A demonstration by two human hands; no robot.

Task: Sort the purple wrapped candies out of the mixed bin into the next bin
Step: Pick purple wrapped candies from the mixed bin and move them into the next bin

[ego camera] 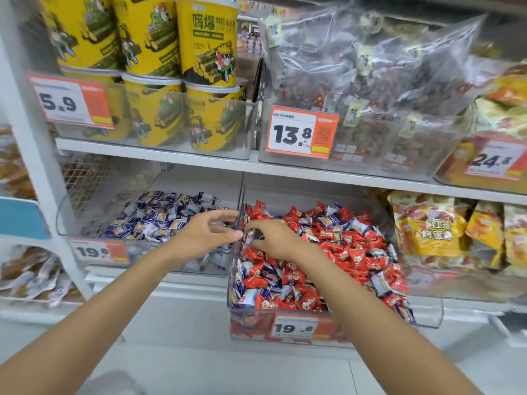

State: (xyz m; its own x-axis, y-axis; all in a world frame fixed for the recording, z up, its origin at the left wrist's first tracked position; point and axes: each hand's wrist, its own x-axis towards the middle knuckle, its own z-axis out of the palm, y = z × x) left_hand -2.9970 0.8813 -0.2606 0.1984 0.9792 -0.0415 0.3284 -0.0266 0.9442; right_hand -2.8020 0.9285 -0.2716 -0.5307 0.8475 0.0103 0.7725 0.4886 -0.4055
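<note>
A clear mixed bin [285, 327] on the lower shelf holds several red wrapped candies [353, 253] with purple wrapped candies [380, 283] scattered among them. To its left a second clear bin [68, 223] holds purple wrapped candies [159, 218] only. My right hand [278, 240] reaches into the mixed bin's far left corner, fingers curled and pinching a purple candy [250, 236] by the divider wall. My left hand [206, 232] hovers over the purple bin's right edge, fingers spread and relaxed, close to the right hand, holding nothing that I can see.
Price tags reading 19.8 [295, 327] hang on both bins' fronts. The upper shelf [256, 166] carries yellow snack tubs [205, 44] and clear bags of snacks [370, 81]. Yellow packets [427, 226] stand right of the mixed bin. A white upright post [42, 166] stands at left.
</note>
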